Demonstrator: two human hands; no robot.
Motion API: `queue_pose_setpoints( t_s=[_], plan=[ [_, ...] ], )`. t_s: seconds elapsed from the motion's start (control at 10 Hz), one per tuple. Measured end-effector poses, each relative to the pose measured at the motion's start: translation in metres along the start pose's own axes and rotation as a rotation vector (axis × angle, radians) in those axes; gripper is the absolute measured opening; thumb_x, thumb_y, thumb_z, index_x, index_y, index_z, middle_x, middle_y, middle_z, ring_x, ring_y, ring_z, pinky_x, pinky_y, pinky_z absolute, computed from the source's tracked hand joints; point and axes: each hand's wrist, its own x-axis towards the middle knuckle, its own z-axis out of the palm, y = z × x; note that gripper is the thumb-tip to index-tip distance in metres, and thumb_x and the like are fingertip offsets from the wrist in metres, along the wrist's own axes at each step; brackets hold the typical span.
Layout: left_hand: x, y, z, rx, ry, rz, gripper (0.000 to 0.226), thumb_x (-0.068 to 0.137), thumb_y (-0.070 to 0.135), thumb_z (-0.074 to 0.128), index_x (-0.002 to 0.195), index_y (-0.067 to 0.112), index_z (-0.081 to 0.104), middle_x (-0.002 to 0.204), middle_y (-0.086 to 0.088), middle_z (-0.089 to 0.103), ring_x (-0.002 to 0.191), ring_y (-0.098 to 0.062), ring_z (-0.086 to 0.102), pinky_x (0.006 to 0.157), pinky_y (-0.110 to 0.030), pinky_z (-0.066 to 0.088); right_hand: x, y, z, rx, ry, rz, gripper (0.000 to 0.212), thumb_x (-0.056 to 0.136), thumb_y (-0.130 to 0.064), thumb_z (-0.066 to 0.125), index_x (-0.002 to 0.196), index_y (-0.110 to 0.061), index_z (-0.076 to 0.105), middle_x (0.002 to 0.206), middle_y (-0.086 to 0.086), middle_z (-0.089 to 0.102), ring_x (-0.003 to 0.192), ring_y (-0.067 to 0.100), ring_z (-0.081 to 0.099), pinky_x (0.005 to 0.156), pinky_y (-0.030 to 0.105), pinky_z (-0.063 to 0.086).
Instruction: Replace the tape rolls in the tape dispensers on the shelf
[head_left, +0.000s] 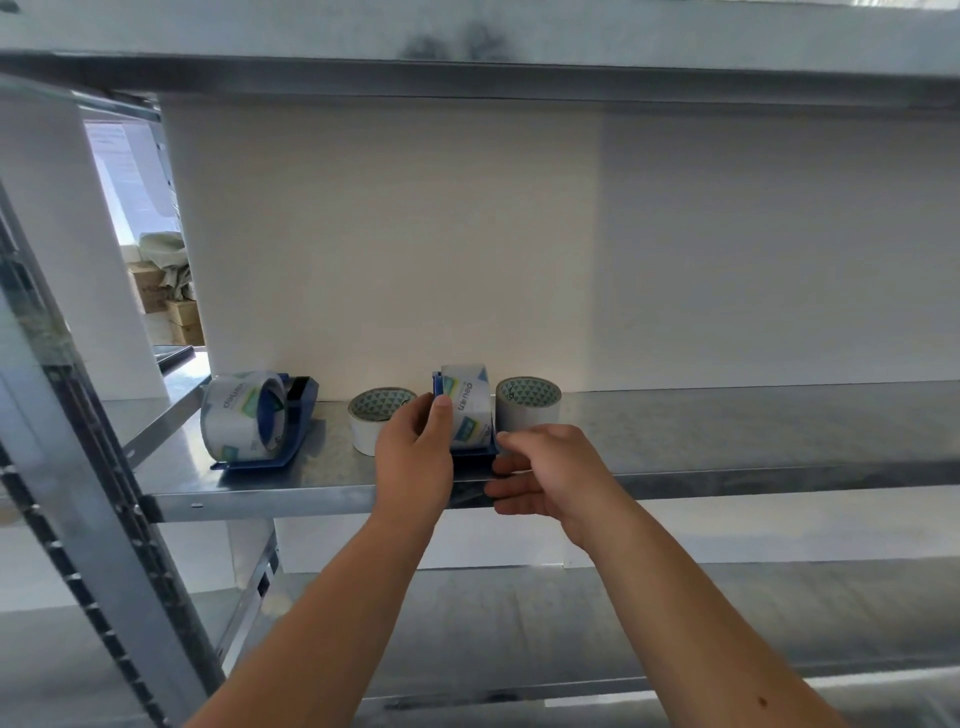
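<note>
Tape dispenser (467, 453) in the middle of the shelf (727, 431), close to the front edge, with a clear roll (470, 410) standing up in it. Left hand (413, 457) closed on its left side, thumb flat against the blue wall, other fingers hidden behind. Right hand (550, 467) half curled at the low right corner, one fingertip touching the blue base. Hard to tell whether holding or only touching.

Could slide off the front edge if pulled too hard, being so near it. Could bump the white roll (379, 422) just to the left, or the other white roll (527, 405) just to the right. Both round, so likely to roll away on smooth metal. Could jam if tugged sideways and not straight off the hub. Could stick to skin at the loose end of tape, not seen from here. Could poke a finger on the cutting teeth, also not clear here.

Blue parts: hard plastic, flat base, upright side. Clear roll: shiny, see-through, a wide ring with a printed label. White rolls: dull and papery looking, green triangle pattern inside the cores. Shelf: thin grey metal, smooth, a bit shiny, with a folded front lip. Second dispenser (298, 415) well apart to the left, same blue, loaded with the same kind of tape, no hand on it.
</note>
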Motion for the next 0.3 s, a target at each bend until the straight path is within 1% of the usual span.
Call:
queue_pose_setpoints(
  t_s=[0.1, 0.2, 0.3],
  plan=[
    [-0.004, -0.001, -0.001, 0.01, 0.031, 0.035, 0.036, 0.106, 0.03, 0.049, 0.082, 0.01, 0.066, 0.072, -0.006, 0.064, 0.066, -0.012, 0.053, 0.06, -0.028, 0.044, -0.001, 0.0, -0.003, -0.005, 0.012, -0.01, 0.02, 0.095, -0.024, 0.069, 0.103, -0.006, 0.069, 0.102, 0.022, 0.073, 0.084, 0.038, 0.078, 0.076, 0.054, 0.065],
    [-0.005, -0.008, -0.006, 0.014, 0.047, 0.017, 0.036, 0.102, 0.04, 0.051, 0.105, 0.01, 0.071, 0.092, -0.007, 0.074, 0.082, -0.022, 0.068, 0.076, -0.041, 0.059, -0.005, -0.002, -0.003, -0.004, -0.017, -0.029, 0.018, 0.095, -0.023, 0.068, 0.103, -0.007, 0.07, 0.101, 0.02, 0.073, 0.083, 0.036, 0.078, 0.076, 0.053, 0.065],
    [-0.005, -0.01, -0.012, -0.021, 0.094, -0.045, 0.04, 0.1, 0.043, 0.055, 0.129, 0.018, 0.068, 0.117, 0.0, 0.075, 0.111, -0.018, 0.07, 0.099, -0.042, 0.058, -0.009, -0.003, -0.001, 0.014, -0.018, -0.058, 0.019, 0.094, -0.022, 0.069, 0.105, -0.007, 0.069, 0.102, 0.02, 0.073, 0.082, 0.034, 0.078, 0.075, 0.051, 0.066]
  ],
)
